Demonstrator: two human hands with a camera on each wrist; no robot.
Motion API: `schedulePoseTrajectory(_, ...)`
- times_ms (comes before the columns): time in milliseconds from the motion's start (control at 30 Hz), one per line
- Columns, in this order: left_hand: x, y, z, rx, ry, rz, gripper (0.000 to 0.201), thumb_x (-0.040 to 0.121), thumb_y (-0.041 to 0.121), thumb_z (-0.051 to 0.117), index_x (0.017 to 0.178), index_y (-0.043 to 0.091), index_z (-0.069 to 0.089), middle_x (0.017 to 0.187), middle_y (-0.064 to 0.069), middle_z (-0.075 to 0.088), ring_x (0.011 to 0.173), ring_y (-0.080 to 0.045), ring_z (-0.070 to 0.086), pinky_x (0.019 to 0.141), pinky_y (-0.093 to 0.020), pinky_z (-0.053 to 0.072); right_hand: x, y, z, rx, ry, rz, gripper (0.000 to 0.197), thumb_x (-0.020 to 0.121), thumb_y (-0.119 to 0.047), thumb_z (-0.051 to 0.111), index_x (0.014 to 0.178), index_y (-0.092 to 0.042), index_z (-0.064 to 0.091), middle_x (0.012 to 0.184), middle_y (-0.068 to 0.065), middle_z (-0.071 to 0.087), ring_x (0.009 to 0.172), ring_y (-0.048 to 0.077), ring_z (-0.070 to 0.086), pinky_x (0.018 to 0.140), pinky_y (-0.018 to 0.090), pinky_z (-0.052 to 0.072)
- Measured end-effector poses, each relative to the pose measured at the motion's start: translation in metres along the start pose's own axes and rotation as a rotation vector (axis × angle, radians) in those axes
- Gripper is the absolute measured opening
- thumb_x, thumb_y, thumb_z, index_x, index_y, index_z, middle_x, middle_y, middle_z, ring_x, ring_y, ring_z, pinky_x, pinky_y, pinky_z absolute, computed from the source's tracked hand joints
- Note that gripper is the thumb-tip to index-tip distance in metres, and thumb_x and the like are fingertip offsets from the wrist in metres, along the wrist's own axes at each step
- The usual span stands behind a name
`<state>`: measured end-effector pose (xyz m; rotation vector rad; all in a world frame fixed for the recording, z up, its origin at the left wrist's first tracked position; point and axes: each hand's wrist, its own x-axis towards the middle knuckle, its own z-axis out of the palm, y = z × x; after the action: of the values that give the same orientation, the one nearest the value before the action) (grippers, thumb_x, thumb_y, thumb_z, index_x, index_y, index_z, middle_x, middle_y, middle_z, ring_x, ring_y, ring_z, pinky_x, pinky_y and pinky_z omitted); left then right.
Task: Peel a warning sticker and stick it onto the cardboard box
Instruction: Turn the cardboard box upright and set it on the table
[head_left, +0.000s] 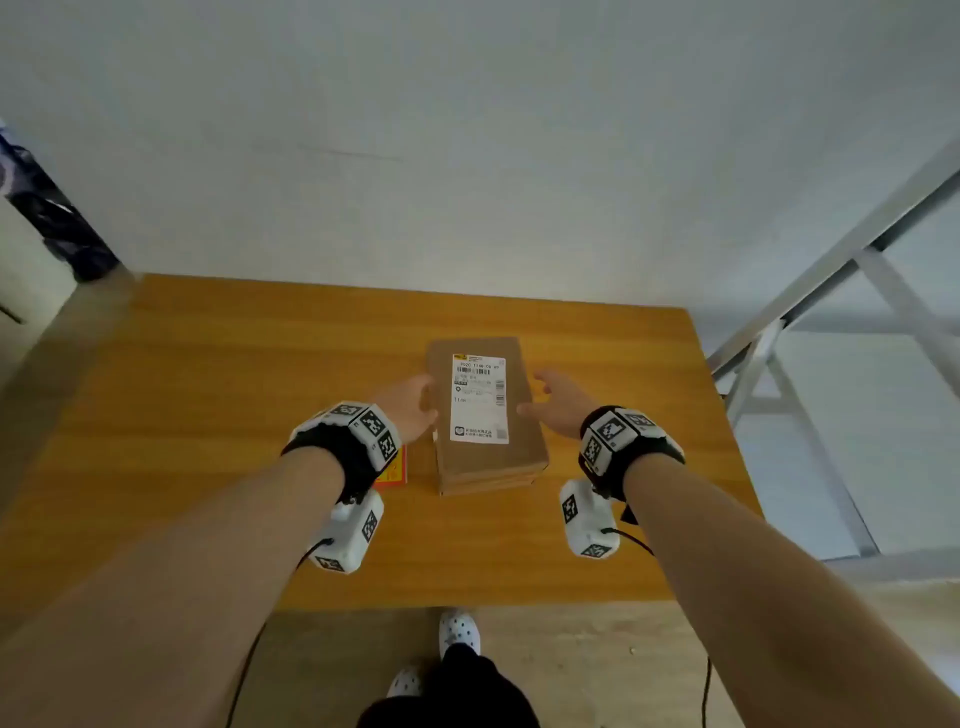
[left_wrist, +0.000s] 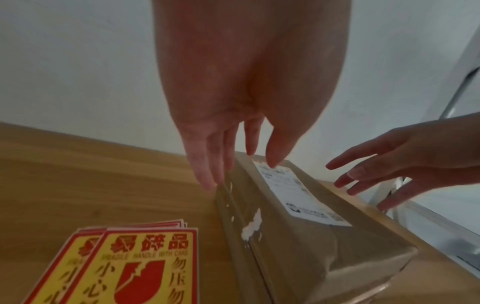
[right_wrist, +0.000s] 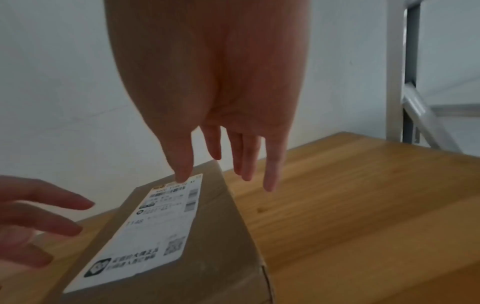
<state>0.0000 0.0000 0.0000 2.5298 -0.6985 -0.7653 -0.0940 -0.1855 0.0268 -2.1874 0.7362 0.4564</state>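
cardboard box (head_left: 485, 415) – stiff, probably light | best gripped at long sides | left hand (head_left: 410, 408), right hand (head_left: 558, 400) – fingers spread, nothing held

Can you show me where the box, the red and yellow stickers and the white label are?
cardboard box (head_left: 498, 457): head view, bare brown top near the front end.
warning stickers (left_wrist: 145, 265): left wrist view, top sticker's printed face.
shipping label (right_wrist: 155, 232): right wrist view, white middle.
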Motion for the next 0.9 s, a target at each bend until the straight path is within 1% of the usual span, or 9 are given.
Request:
schedulePoseTrajectory(100,0.005,0.002,0.011,-0.110,-0.087,-0.068,0.065,0.091,0.023,0.055,0.148,0.014,0.024,0.152,-0.007,0.036,0.134,-0.026,0.043,0.106,-0.037,0.039,0.016,0.006,0.000,0.094,-0.052,0.050,0.077,0.085,-0.016,0.067,0.148,-0.014,0.023,0.152,0.011,0.033,0.137,0.028,0.037,0.105,0.044,0.038)
schedulePoseTrajectory(200,0.009,0.002,0.024,-0.259,-0.114,-0.104,0.074,0.089,0.023,0.059,0.150,0.019,0.017,0.152,-0.005,0.035,0.136,-0.025,0.041,0.108,-0.039,0.037,0.028,0.010,0.001,0.182,-0.141,0.133,0.082,0.084,-0.014,0.067,0.149,-0.021,0.018,0.150,0.012,0.035,0.134,0.033,0.039,0.100,0.051,0.044)
schedulePoseTrajectory(300,0.012,0.003,0.028,-0.408,-0.088,-0.146,0.069,0.089,0.016,0.060,0.147,0.018,0.023,0.149,-0.006,0.041,0.134,-0.025,0.043,0.109,-0.041,0.038,0.039,0.017,0.001,0.320,-0.200,0.198,0.080,0.086,-0.008,0.064,0.149,-0.025,0.017,0.143,0.014,0.044,0.129,0.033,0.045,0.100,0.057,0.043)
schedulePoseTrajectory(467,0.013,0.004,0.031,-0.551,-0.104,-0.214,0.058,0.092,0.011,0.053,0.145,0.017,0.030,0.145,-0.004,0.046,0.130,-0.025,0.047,0.103,-0.041,0.045,0.047,0.030,0.000,0.451,-0.273,0.237,0.071,0.088,0.000,0.059,0.147,-0.022,0.026,0.132,0.012,0.055,0.113,0.026,0.053,0.097,0.051,0.044)
schedulePoseTrajectory(567,0.012,0.005,0.029,-0.603,-0.121,-0.227,0.059,0.091,0.008,0.054,0.145,0.016,0.030,0.143,-0.009,0.049,0.127,-0.027,0.051,0.100,-0.042,0.048,0.051,0.035,-0.001,0.489,-0.280,0.233,0.069,0.088,0.002,0.059,0.146,-0.023,0.030,0.109,0.005,0.062,0.106,0.025,0.055,0.093,0.051,0.046)
schedulePoseTrajectory(667,0.015,0.003,0.025,-0.626,-0.125,-0.259,0.065,0.088,0.005,0.059,0.145,0.016,0.030,0.139,-0.012,0.053,0.118,-0.030,0.057,0.096,-0.050,0.050,0.050,0.035,-0.001,0.515,-0.302,0.213,0.071,0.087,0.005,0.058,0.146,-0.022,0.030,0.094,0.001,0.062,0.103,0.027,0.056,0.090,0.052,0.047)
schedulePoseTrajectory(700,0.015,0.002,0.022,-0.634,-0.123,-0.279,0.069,0.086,0.004,0.061,0.145,0.016,0.029,0.137,-0.013,0.054,0.115,-0.030,0.059,0.093,-0.051,0.052,0.049,0.034,-0.002,0.528,-0.307,0.205,0.072,0.086,0.006,0.058,0.146,-0.022,0.030,0.095,0.003,0.062,0.102,0.027,0.056,0.089,0.052,0.047)
schedulePoseTrajectory(833,0.015,0.003,0.008,-0.609,-0.090,-0.296,0.085,0.077,-0.001,0.069,0.146,0.020,0.025,0.128,-0.016,0.060,0.109,-0.030,0.062,0.088,-0.049,0.055,0.047,0.030,-0.011,0.559,-0.313,0.154,0.080,0.081,0.008,0.064,0.146,-0.027,0.031,0.120,0.012,0.057,0.107,0.031,0.058,0.091,0.055,0.048)
schedulePoseTrajectory(900,0.015,0.007,-0.003,-0.596,-0.078,-0.273,0.089,0.076,-0.002,0.071,0.147,0.022,0.024,0.124,-0.016,0.062,0.105,-0.030,0.064,0.085,-0.049,0.057,0.049,0.027,-0.016,0.566,-0.293,0.120,0.082,0.079,0.009,0.066,0.145,-0.029,0.033,0.118,0.010,0.058,0.111,0.033,0.057,0.092,0.059,0.048)
